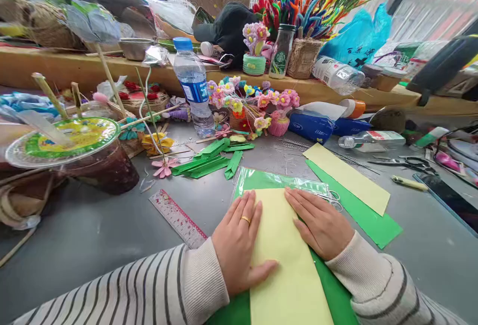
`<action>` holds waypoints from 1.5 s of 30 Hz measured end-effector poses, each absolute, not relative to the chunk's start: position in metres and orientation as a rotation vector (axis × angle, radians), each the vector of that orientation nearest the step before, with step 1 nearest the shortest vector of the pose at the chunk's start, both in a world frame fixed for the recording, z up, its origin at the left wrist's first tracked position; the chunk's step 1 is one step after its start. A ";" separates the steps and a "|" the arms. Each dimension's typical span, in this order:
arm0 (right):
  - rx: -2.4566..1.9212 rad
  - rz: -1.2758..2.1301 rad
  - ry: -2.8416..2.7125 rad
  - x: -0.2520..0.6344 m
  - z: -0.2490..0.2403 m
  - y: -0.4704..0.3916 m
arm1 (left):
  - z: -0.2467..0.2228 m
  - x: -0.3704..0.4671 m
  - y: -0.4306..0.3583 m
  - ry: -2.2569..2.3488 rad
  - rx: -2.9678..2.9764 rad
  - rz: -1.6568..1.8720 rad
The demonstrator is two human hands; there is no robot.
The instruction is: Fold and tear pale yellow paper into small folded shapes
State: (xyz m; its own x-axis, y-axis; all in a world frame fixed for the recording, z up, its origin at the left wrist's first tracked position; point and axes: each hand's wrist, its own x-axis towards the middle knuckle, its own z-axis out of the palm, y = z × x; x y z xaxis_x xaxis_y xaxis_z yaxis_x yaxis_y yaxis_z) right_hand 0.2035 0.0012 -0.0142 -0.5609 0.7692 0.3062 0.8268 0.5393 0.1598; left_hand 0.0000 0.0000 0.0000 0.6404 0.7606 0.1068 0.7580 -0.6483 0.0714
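Observation:
A long pale yellow paper strip (pixel 286 285) lies in front of me on green paper (pixel 330 277), which shows on both sides of it. My left hand (pixel 237 245) rests flat on the strip's left edge, fingers stretched out, thumb lying across the paper. On the opposite edge lies my right hand (pixel 323 220), fingers extended and pressed down near the far right corner. Just beyond the fingers is a clear plastic sleeve (pixel 274 179) over green. Small scissors (pixel 333 199) stick out partly hidden behind my right hand. A clear ruler (pixel 177 218) lies left of my left hand.
Another yellow strip (pixel 347 178) and green sheet (pixel 388 230) lie to the right. Folded green paper pieces (pixel 205 161), a water bottle (pixel 192 86) and fuzzy flowers (pixel 257 98) stand behind. A lidded drink cup (pixel 104 170) is left; black-handled scissors (pixel 414 163) and a phone (pixel 453 198) are right.

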 end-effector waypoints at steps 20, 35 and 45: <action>-1.379 -0.294 -2.686 0.213 -0.012 -0.014 | -0.008 -0.004 0.002 1.193 2.833 0.372; -1.361 -0.133 -2.750 0.218 -0.006 -0.047 | -0.007 -0.002 0.001 1.255 2.836 0.374; -1.434 -0.120 -2.671 0.214 -0.007 -0.056 | -0.007 -0.001 0.001 1.275 2.766 0.397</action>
